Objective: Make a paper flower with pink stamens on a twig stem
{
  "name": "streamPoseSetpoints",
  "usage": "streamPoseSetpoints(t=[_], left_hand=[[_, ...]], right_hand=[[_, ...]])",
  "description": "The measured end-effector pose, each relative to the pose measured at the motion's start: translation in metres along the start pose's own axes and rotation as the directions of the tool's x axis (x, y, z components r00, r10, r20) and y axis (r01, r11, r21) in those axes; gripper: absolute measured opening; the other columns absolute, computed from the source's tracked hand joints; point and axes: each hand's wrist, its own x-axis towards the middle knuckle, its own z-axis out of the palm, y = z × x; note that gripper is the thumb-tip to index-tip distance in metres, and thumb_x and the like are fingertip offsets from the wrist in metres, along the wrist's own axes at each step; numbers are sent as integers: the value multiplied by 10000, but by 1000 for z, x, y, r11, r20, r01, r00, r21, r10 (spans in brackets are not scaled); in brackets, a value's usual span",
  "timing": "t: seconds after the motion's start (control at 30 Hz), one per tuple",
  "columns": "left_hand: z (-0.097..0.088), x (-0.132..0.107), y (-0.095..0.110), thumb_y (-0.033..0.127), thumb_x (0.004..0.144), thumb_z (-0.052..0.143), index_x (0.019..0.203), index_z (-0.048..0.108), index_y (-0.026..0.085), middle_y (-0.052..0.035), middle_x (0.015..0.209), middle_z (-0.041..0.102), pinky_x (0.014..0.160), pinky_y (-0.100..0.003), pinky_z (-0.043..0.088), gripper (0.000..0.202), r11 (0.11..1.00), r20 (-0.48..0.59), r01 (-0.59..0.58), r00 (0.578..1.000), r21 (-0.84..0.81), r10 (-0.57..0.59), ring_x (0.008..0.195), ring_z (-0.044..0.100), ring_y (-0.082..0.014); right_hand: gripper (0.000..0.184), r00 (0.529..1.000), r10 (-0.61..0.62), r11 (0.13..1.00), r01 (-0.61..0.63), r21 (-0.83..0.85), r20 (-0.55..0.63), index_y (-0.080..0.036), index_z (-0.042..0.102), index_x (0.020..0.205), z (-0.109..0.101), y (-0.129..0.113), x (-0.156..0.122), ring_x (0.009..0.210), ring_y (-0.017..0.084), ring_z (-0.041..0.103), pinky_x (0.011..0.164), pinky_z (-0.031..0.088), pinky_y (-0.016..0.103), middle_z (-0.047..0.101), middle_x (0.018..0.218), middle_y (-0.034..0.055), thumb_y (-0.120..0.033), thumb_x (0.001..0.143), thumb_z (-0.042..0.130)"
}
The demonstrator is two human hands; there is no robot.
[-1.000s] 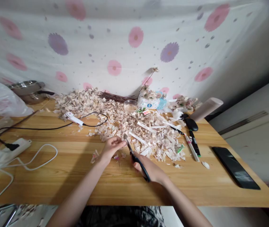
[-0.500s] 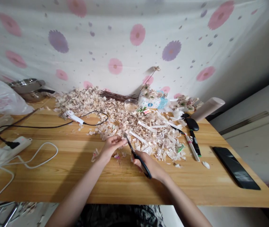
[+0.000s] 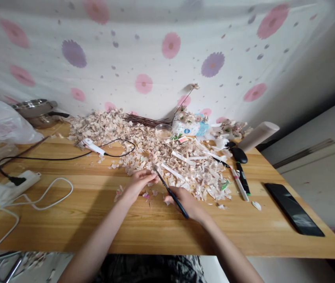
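Note:
My right hand (image 3: 188, 203) is wrapped around black-handled scissors (image 3: 173, 196), whose slim metal blades point up and to the left. The blade tips are close beside the fingertips of my left hand (image 3: 138, 185), above the front of the petal pile. My left thumb and fingers are pinched together; whatever small thing may be between them is too hidden to name. Pale, dry-looking petal-like pieces (image 3: 144, 153) are heaped over the middle of the table (image 3: 144, 236). White strips (image 3: 173, 171) lie on the heap just beyond the scissors.
A clear dish (image 3: 163, 132), dark thin stems (image 3: 146, 120) and a tissue pack (image 3: 188, 127) stand at the back. A white corded tool (image 3: 93, 147) and a power strip (image 3: 23, 184) lie left. To the right are a white pen-like stick (image 3: 239, 184) and a phone (image 3: 293, 208).
The scissor handles have come closer together and turned slightly edge-on. Both hands stay in nearly the same place, with the left still pinched by the blade tips.

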Motion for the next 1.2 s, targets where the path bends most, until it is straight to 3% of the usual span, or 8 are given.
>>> streamPoseSetpoints(t=[0.2,0.37,0.67,1.2], left_hand=[[-3,3,-5,286,884,587,885,614,111,-22,847,639,730,-330,529,177,999,-44,-14,999,32,15,770,624,-144],[0,1,-3,273,879,595,867,614,110,-16,821,633,721,-324,528,165,997,-8,-20,1000,72,20,754,620,-139],[-2,-1,1,276,875,601,814,614,109,-3,770,629,701,-309,525,178,991,24,-19,1000,132,16,714,615,-130],[-19,7,-13,299,886,583,903,619,117,-31,882,645,759,-346,526,186,984,11,-38,999,172,37,802,626,-153]], right_hand=[[649,999,-35,999,37,-30,42,-176,464,780,-2,-3,-6,631,175,464,584,347,281,538,710,45,-786,811,245],[649,993,-91,996,93,-17,81,-189,444,838,-5,-5,-12,670,185,501,632,386,300,562,772,57,-783,820,182],[675,996,-65,998,66,-18,61,-187,447,783,-5,-4,-9,634,175,469,589,342,282,533,717,39,-814,789,197],[563,999,32,992,-31,124,-6,-179,504,644,-10,-6,-6,476,133,434,480,306,239,463,496,-17,-721,792,461]])
